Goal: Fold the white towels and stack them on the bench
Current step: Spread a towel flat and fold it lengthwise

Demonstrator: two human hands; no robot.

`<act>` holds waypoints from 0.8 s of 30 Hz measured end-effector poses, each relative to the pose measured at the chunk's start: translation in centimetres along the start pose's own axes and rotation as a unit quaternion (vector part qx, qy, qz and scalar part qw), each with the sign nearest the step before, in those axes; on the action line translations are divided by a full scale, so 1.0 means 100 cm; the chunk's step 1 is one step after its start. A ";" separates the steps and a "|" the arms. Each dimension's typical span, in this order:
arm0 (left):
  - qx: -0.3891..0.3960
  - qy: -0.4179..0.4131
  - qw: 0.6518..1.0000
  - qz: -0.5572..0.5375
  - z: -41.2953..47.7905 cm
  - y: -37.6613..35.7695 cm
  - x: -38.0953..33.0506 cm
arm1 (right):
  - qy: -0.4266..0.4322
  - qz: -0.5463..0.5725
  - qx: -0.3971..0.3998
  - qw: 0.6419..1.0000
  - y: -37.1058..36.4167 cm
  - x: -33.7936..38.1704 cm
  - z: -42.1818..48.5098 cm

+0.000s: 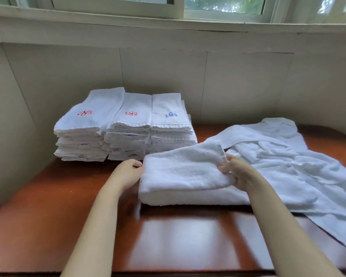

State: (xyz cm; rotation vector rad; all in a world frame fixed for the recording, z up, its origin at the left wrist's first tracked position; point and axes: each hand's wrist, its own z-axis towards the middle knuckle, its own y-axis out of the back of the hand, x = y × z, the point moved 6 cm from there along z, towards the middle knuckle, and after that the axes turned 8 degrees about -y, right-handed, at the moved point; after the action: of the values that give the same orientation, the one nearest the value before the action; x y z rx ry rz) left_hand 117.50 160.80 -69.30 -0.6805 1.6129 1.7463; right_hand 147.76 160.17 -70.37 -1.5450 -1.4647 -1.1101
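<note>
Head view: I see the folded towel (184, 176) lying on the surface (68, 196), long axis left to right between my hands — left hand (128, 170) pinching its left edge, right hand (234, 172) gripping the right, with the stacks (124, 126) just behind-left.

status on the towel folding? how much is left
Done: three stacks of folded towels stand at the back of the bench. In hand: a thick towel, partly folded, left hand at its left edge, right hand gripping its right side. Left: an unfolded white piece lies spread to the right.
</note>
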 end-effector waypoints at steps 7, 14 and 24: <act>0.135 0.120 0.966 -0.185 -0.003 -0.061 0.004 | -0.114 -0.083 -0.152 0.978 0.077 -0.030 -0.004; 0.151 0.161 0.920 -0.325 -0.003 -0.086 -0.007 | -0.050 -0.084 -0.174 0.980 0.073 -0.031 -0.001; 0.021 0.197 0.969 -0.145 0.007 0.007 0.057 | -0.064 -0.018 -0.045 0.997 0.029 -0.011 0.000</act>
State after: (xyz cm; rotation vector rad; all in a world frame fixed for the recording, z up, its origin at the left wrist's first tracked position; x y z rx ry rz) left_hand 113.29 162.16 -73.08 -1.2372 1.6947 1.4206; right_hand 150.67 159.52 -71.21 -1.6844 -1.5515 -1.1293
